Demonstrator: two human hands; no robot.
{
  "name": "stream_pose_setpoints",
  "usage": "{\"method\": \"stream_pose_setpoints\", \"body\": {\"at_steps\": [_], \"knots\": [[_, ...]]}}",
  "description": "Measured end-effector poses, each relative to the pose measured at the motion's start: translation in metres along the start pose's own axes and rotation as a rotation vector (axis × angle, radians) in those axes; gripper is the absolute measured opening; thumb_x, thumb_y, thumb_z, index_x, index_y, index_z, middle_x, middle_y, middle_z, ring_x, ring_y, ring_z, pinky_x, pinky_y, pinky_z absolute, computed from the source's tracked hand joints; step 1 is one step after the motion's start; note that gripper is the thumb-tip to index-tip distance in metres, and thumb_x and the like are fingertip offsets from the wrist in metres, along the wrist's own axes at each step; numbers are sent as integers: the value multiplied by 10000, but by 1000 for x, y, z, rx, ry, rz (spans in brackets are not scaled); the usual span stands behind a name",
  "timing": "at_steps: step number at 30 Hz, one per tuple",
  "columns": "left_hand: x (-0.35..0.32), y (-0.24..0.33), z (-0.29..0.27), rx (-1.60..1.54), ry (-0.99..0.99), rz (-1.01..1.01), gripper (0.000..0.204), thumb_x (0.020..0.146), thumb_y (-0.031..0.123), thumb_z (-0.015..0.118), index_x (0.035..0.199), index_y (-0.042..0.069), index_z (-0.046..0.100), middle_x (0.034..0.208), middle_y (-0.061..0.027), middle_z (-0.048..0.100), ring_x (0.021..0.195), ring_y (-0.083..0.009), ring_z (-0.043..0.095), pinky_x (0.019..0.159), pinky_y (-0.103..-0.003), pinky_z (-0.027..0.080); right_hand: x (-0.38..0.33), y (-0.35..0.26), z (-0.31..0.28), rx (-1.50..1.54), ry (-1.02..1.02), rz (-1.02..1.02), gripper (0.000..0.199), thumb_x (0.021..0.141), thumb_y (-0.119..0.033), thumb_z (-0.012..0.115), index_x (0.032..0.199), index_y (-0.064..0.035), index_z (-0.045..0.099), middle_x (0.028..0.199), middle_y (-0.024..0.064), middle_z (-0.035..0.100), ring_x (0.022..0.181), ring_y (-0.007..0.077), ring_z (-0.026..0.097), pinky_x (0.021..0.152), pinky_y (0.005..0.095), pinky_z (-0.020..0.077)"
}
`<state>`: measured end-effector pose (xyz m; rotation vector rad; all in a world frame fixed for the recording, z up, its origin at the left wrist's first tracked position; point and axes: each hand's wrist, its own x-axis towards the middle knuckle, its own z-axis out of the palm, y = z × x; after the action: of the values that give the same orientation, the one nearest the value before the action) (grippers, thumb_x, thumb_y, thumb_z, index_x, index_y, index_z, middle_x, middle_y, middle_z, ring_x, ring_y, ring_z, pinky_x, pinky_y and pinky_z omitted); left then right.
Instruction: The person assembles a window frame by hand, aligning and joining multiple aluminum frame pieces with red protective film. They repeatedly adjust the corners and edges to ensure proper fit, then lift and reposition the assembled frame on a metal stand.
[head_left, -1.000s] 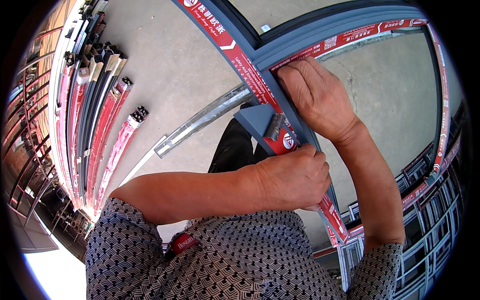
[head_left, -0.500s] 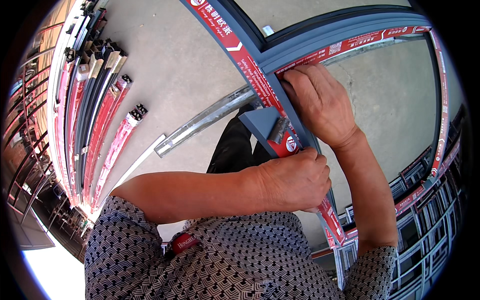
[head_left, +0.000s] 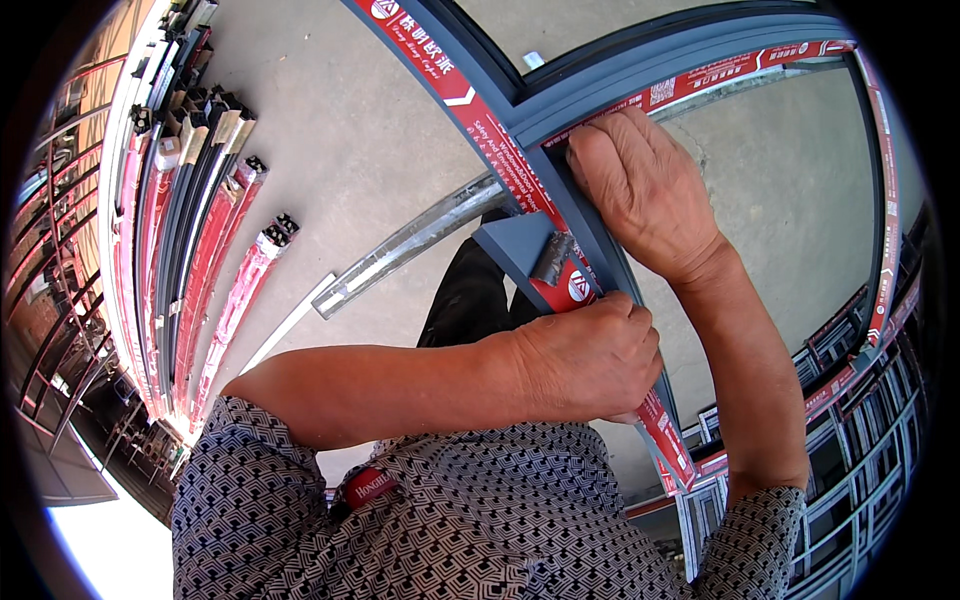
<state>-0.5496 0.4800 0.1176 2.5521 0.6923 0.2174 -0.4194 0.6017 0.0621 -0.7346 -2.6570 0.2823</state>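
A blue-grey window frame [head_left: 560, 95] with red printed protective film stretches across the right half. My right hand [head_left: 645, 190] is closed at the inner corner where two bars meet, knuckles up, fingertips hidden against the bar. Lower on the slanting bar [head_left: 655, 425], my left hand [head_left: 590, 355] makes a fist across it; what its fingers pinch is hidden. Just above that fist, a pointed blue-grey piece [head_left: 515, 245] juts left from the bar, with a small dark cylindrical part [head_left: 553, 258] against it. A black strip [head_left: 880, 190] lines the frame's far right inner edge.
Long bundled profiles [head_left: 190, 230] in red and black wrapping lie on the concrete floor at left. A shiny metal bar [head_left: 410, 245] runs under the frame beside my dark trouser leg [head_left: 465, 295]. More stacked frames [head_left: 850, 480] stand at lower right.
The view has shifted slightly, the frame sitting a little further left and up. My right hand stays at the corner, its wrist a bit further right. My left hand keeps its place.
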Motion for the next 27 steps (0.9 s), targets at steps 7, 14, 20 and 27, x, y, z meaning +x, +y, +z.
{"method": "stream_pose_setpoints", "body": {"at_steps": [7,14,20,27], "knots": [[0,0,-1,-7,0,-8,470,933,599,749,909,132,708,846,19,630,895,-179,637,780,-334,443,2,2,3,-43,24,60,241,895,-26,772,1088,-62,631,1012,100,652,900,296,696,748,414,605],[1,-2,-4,-12,-8,3,480,953,605,734,863,135,691,806,26,603,865,-174,623,759,-326,438,-5,12,-3,-55,154,220,237,899,-30,794,1009,-87,592,919,94,613,817,319,669,687,434,574],[2,-4,-3,-26,-21,16,497,959,616,719,852,131,692,797,23,609,849,-174,627,745,-325,446,-23,39,-21,-76,253,471,193,967,-69,784,1002,-69,594,845,97,657,788,345,667,705,469,559],[7,-6,-4,-23,-30,46,546,964,645,701,842,112,713,781,6,638,821,-186,644,730,-335,464,-43,50,-52,-56,291,989,204,1034,-201,795,1016,-36,677,816,70,719,731,209,669,757,367,580]]}}
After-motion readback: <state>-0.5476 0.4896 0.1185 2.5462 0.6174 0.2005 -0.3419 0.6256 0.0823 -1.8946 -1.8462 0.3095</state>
